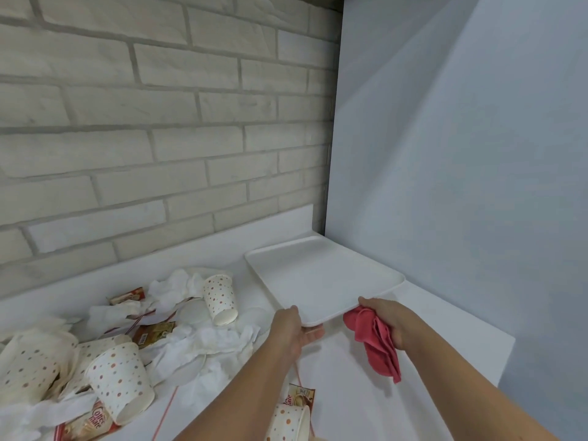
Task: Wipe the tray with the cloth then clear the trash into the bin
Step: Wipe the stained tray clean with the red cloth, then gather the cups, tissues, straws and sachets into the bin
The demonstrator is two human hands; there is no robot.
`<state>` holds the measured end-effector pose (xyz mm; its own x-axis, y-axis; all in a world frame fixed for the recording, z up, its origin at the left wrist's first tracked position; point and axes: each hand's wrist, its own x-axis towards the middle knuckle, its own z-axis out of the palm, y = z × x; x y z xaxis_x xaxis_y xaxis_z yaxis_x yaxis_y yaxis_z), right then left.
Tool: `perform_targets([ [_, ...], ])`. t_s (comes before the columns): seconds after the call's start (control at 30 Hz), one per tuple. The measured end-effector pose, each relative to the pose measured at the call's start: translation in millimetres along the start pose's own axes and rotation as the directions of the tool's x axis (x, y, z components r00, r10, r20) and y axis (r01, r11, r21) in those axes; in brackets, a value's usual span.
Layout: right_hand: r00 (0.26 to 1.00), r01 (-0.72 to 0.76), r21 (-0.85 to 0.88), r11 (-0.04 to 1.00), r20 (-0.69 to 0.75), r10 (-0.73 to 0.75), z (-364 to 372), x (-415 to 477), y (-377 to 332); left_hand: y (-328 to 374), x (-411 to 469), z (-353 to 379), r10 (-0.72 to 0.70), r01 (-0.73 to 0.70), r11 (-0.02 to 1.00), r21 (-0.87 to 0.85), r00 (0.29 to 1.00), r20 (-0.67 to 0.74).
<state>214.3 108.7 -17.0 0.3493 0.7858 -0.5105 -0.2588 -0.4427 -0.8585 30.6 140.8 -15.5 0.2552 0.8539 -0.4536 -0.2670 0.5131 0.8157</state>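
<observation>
A white tray (321,275) is held above the white counter at the back right, its near edge lifted. My left hand (292,329) grips the tray's near left edge, thumb on top and fingers underneath. My right hand (386,316) holds the near right edge while clutching a bunched red cloth (375,342) that hangs below it. Trash lies on the counter to the left: polka-dot paper cups (219,297), crumpled white napkins (216,342), creamer sachets (152,334) and clear lids. No bin is in view.
A brick wall runs along the back. A plain pale wall (461,186) closes the right side next to the tray. The counter's right edge (506,361) drops off near my right arm. Another cup (289,421) and a sachet lie near the front, beside a red straw (165,415).
</observation>
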Motion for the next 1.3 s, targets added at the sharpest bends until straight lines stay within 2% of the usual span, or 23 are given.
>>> perform_targets([
  [0.13,0.997,-0.042,-0.086,0.995,-0.062,0.037,-7.2,7.0,3.6,-2.8,-3.2,-3.3,-0.100,0.099,0.978,0.182,0.995,0.000],
  [0.23,0.993,-0.052,-0.193,0.980,-0.112,0.030,-5.7,7.8,6.1,-6.5,-0.7,-6.8,-0.133,0.135,0.959,0.248,0.991,-0.024],
  [0.4,0.984,-0.005,-0.421,0.907,-0.162,-0.070,4.3,1.0,6.5,-13.6,2.5,-9.5,-0.144,0.141,0.948,0.285,0.989,-0.010],
  [0.63,0.991,-0.008,-0.564,0.826,-0.115,-0.069,-4.1,-10.9,1.7,-15.2,11.7,-10.1,-0.182,0.179,0.956,0.232,0.983,-0.008],
  [0.8,0.954,0.203,-0.800,0.564,0.031,-0.300,-6.2,-30.6,0.4,-7.3,8.1,-5.7,-0.174,0.159,0.917,0.365,0.985,0.008],
  [0.9,0.911,0.214,-0.910,0.356,0.055,-0.408,-3.6,-35.7,17.4,-0.6,6.3,-6.9,-0.142,0.123,0.869,0.479,0.990,0.004],
  [0.97,0.905,0.201,-0.950,0.239,0.087,-0.416,-0.7,-38.6,31.8,3.4,5.1,-10.8,-0.097,0.082,0.842,0.534,0.995,0.001],
  [1.07,0.922,0.172,-0.979,0.108,0.121,-0.367,6.2,-46.3,46.0,9.1,0.1,-17.2,0.011,-0.025,0.746,0.665,1.000,0.025],
  [1.17,0.932,0.164,-0.986,-0.005,0.157,-0.327,8.9,-53.4,50.5,17.6,-16.8,-25.4,0.123,-0.214,0.552,0.806,0.977,0.175],
  [1.23,0.924,0.179,-0.984,-0.023,0.176,-0.340,9.2,-61.0,48.3,24.9,-33.5,-33.9,0.121,-0.348,0.415,0.841,0.937,0.329],
  [1.3,0.887,0.231,-0.972,-0.032,0.224,-0.403,11.5,-70.8,43.9,29.8,-49.9,-43.8,0.036,-0.411,0.330,0.850,0.905,0.423],
])
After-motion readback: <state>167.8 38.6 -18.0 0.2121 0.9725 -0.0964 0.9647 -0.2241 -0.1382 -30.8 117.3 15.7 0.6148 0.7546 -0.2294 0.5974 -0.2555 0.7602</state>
